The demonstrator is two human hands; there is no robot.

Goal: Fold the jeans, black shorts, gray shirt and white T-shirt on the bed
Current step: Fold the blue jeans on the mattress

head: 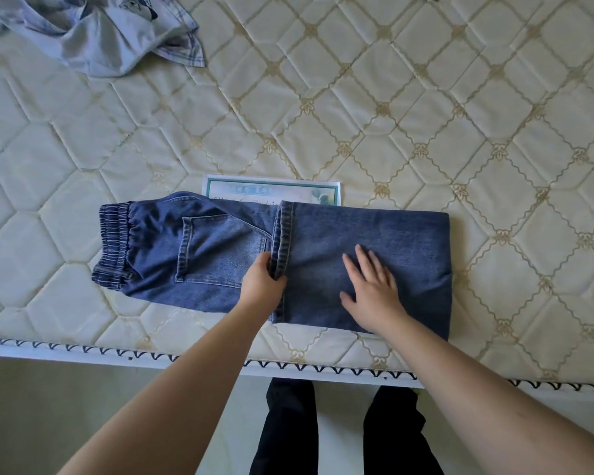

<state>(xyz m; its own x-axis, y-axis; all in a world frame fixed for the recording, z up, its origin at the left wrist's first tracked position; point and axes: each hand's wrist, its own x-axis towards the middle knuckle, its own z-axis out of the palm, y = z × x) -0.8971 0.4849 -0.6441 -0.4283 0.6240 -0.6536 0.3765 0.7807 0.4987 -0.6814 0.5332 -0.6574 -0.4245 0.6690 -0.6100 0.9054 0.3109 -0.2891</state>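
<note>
While the bed [426, 114] takes up nearly all we can see, its quilted top serves as our folding surface, and we stand at its near edge so that both arms reach the work. Next in size come the jeans [220, 255], lying across the near part of the bed with the elastic waistband to the left and the legs doubled back from the right, so the hems sit over the seat just right of the back pocket. We judge this to be the first fold of the jeans, with one more fold probably to come. A crumpled pale garment [93, 32] waits at the far left corner, well apart from the jeans; whether it is the gray shirt we cannot say, and the black shorts and white T-shirt are not in view. A printed sheet [271, 190] lies flat, partly tucked under the far edge of the jeans. Our right hand [371, 289] lies flat with fingers spread on the folded leg, holding nothing, seemingly pressing the layers down so they do not spring open. Our left hand [263, 279] grasps the hems, fingers curled under them and thumb alongside, apparently to line them up. No containers are visible.
</note>
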